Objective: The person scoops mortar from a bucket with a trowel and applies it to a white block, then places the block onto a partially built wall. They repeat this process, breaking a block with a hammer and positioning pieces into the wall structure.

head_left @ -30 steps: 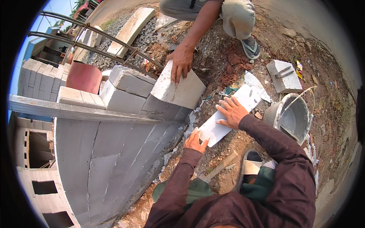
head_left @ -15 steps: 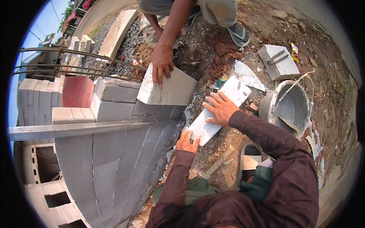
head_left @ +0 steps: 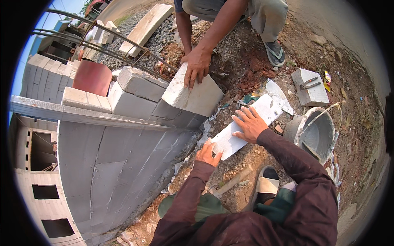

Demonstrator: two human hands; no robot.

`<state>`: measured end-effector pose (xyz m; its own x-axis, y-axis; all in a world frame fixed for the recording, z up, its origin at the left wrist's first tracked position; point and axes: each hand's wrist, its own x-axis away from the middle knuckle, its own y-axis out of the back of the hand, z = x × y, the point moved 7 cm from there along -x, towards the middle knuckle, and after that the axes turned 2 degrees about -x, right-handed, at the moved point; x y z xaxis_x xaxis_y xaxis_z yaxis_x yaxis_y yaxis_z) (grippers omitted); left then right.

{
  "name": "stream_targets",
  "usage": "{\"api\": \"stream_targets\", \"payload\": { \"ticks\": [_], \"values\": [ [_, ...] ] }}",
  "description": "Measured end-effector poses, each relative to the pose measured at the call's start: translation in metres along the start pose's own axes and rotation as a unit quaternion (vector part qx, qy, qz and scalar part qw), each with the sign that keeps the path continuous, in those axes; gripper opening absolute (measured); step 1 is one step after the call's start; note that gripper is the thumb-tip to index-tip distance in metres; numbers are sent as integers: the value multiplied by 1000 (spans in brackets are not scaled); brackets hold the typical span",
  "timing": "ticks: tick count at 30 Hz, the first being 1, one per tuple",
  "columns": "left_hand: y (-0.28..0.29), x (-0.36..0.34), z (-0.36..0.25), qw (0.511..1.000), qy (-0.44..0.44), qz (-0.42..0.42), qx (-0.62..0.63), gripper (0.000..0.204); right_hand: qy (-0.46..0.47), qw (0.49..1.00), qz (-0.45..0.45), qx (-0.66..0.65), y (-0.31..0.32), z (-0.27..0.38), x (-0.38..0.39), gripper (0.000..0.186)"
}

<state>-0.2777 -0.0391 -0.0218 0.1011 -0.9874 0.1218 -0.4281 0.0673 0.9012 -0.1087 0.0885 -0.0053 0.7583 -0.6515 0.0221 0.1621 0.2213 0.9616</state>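
A long white slab [head_left: 247, 123] lies at an angle on the rubble in front of me. My left hand [head_left: 208, 152] grips its near end, fingers curled at the edge. My right hand [head_left: 250, 125] rests on its top with fingers spread. Just beyond, a co-worker's hand [head_left: 196, 65] holds a white block [head_left: 193, 96] on top of the grey block wall [head_left: 106, 172]. A long metal straightedge [head_left: 74, 116] runs along the wall's face. A mortar-crusted bucket [head_left: 316, 133] stands right of the slab.
Rebar [head_left: 94, 49] sticks out above the wall near a red curved sheet [head_left: 92, 76]. Pliers [head_left: 310, 84] lie on a block [head_left: 301, 92] at upper right. The co-worker's sandalled foot [head_left: 275, 53] is beyond the slab. A long-handled tool [head_left: 234, 182] lies beside my foot.
The view has shifted slightly with my head. More of the co-worker's other arm shows behind the block. My hands and the slab look nearly unchanged.
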Motion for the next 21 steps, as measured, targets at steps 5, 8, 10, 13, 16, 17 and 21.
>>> {"api": "stream_targets", "payload": {
  "ticks": [5, 8, 10, 13, 16, 17, 21],
  "values": [
    [0, 2, -3, 1000, 1, 13, -2, 52, 5, 1000, 11, 15, 4, 3, 0, 66],
    [0, 0, -6, 999, -6, 35, 0, 57, 6, 1000, 6, 18, 4, 2, 1, 66],
    [-1, 3, -6, 1000, -19, 24, -2, 57, 4, 1000, 2, 23, 4, 4, 0, 65],
    [-3, 6, -4, 999, -18, 38, 6, 61, 3, 1000, -4, 26, 6, 8, -2, 64],
    [-4, 6, -3, 997, -5, 68, 24, 63, -4, 999, 2, 33, 6, 10, -4, 64],
    [0, 6, -4, 996, 1, 84, 32, 64, -7, 999, 5, 33, 6, 11, -4, 65],
    [2, 9, -3, 996, -9, 81, 36, 65, -15, 999, 10, 37, 7, 13, -6, 66]
  ]
}}
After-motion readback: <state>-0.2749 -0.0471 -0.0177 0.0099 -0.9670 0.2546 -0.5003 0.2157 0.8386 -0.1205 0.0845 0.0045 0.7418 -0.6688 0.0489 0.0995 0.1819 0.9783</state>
